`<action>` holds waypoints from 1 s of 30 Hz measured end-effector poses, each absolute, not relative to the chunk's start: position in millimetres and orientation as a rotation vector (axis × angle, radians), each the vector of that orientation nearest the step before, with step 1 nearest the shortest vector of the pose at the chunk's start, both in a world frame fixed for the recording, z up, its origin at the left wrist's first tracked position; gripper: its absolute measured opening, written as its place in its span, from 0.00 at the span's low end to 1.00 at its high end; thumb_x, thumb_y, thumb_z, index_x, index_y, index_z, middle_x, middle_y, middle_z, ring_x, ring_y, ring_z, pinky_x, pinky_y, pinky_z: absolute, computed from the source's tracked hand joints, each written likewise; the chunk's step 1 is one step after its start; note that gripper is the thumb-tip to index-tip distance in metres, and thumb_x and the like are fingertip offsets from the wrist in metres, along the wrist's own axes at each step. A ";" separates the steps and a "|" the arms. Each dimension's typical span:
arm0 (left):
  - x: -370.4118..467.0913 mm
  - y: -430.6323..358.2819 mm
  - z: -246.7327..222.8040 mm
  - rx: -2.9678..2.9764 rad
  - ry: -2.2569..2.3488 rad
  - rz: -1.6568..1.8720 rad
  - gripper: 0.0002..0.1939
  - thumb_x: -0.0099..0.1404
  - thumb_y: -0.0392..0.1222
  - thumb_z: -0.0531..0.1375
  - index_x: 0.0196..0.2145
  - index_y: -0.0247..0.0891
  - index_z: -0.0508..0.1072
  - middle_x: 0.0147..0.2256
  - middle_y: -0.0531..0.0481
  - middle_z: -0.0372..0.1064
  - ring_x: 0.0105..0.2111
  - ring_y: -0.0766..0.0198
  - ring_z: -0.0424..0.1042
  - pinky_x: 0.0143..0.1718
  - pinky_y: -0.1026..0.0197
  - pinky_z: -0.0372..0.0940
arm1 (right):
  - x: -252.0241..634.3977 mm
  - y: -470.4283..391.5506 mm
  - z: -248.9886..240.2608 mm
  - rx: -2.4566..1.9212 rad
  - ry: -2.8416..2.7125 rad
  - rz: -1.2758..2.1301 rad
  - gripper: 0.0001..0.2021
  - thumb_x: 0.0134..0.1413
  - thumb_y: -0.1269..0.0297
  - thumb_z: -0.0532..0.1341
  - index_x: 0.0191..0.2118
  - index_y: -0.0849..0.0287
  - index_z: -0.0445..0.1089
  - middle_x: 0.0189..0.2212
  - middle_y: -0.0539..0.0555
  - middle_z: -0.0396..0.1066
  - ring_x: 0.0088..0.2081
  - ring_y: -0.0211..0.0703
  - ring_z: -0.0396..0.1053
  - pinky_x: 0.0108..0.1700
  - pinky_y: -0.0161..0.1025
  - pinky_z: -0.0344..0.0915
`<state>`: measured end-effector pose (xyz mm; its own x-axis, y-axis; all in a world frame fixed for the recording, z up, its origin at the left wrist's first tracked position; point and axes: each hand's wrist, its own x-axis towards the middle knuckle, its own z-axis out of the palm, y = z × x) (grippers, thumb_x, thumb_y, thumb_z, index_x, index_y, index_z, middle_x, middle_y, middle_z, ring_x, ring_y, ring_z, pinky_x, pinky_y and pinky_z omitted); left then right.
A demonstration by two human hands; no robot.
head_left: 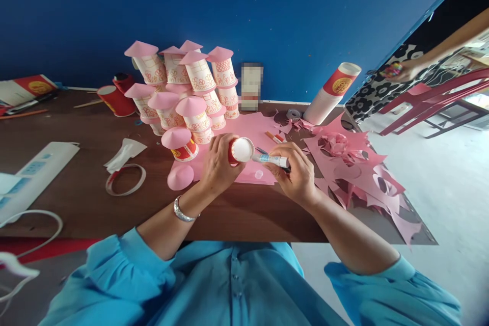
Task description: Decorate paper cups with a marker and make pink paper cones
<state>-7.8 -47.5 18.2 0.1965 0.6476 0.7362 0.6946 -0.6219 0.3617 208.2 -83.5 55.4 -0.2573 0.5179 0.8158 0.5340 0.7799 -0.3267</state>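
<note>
My left hand [222, 160] is closed around a red paper cup [243, 150], its white round end turned toward me. In my right hand [294, 170] is a white glue stick [270, 160], its tip at the rim of that end. A thin dark pointed thing, perhaps scissors, shows beside the glue stick; my fingers hide the rest. Below lies pink paper [248, 127] with a small translucent cap [259, 174] on it. Left of my left hand, a pink paper cone [180, 177] lies near a red cup [185, 152] topped with another cone [175, 137].
Several stacked, drawn-on cups with pink cone roofs [191, 107] stand behind my left hand. Pink paper scraps [355, 163] cover the right side, near a tall cup stack [332, 91]. A paper ring [126, 180] lies left. Another person's arm [439, 56] reaches in at right.
</note>
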 end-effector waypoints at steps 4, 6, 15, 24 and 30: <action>-11.2 -44.2 17.7 -2.343 -1.389 -1.461 0.31 0.57 0.32 0.68 0.56 0.42 0.64 0.49 0.43 0.73 0.49 0.48 0.74 0.50 0.47 0.72 | 206.0 -84.7 55.0 -0.754 -1.950 -0.022 0.06 0.68 0.66 0.66 0.48 0.53 0.71 0.36 0.53 0.78 0.41 0.48 0.78 0.42 0.44 0.76; -11.0 -43.9 17.0 -2.342 -1.367 -1.462 0.30 0.57 0.32 0.68 0.55 0.41 0.64 0.49 0.42 0.74 0.49 0.47 0.74 0.50 0.46 0.72 | 204.9 -86.4 56.2 -0.747 -1.916 -0.027 0.07 0.68 0.66 0.66 0.49 0.53 0.71 0.37 0.54 0.78 0.41 0.48 0.79 0.42 0.45 0.76; -5.1 -49.0 17.3 -2.449 -1.393 -1.353 0.31 0.56 0.30 0.67 0.55 0.41 0.64 0.50 0.41 0.74 0.50 0.47 0.74 0.52 0.44 0.71 | 203.7 -88.1 56.8 -0.756 -1.923 -0.085 0.06 0.69 0.65 0.65 0.49 0.52 0.71 0.36 0.54 0.78 0.41 0.49 0.79 0.41 0.46 0.77; -10.6 -43.0 17.4 -2.348 -1.356 -1.392 0.32 0.57 0.30 0.68 0.57 0.41 0.63 0.51 0.40 0.74 0.51 0.46 0.75 0.53 0.44 0.71 | 202.9 -89.8 55.4 -0.759 -1.999 -0.063 0.06 0.70 0.64 0.65 0.48 0.54 0.70 0.37 0.55 0.78 0.41 0.48 0.79 0.39 0.43 0.77; -7.9 -48.6 20.4 -2.429 -1.358 -1.305 0.30 0.58 0.30 0.68 0.56 0.40 0.65 0.50 0.39 0.75 0.50 0.46 0.74 0.51 0.44 0.72 | 202.0 -91.2 59.1 -0.753 -1.906 -0.092 0.07 0.68 0.66 0.66 0.49 0.53 0.70 0.37 0.55 0.78 0.41 0.49 0.79 0.41 0.45 0.77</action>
<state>-7.9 -48.6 20.4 0.2497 0.6686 0.7004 0.7265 -0.6076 0.3210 202.0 -91.2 59.1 -0.2654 0.4593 0.8477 0.5387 0.7998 -0.2647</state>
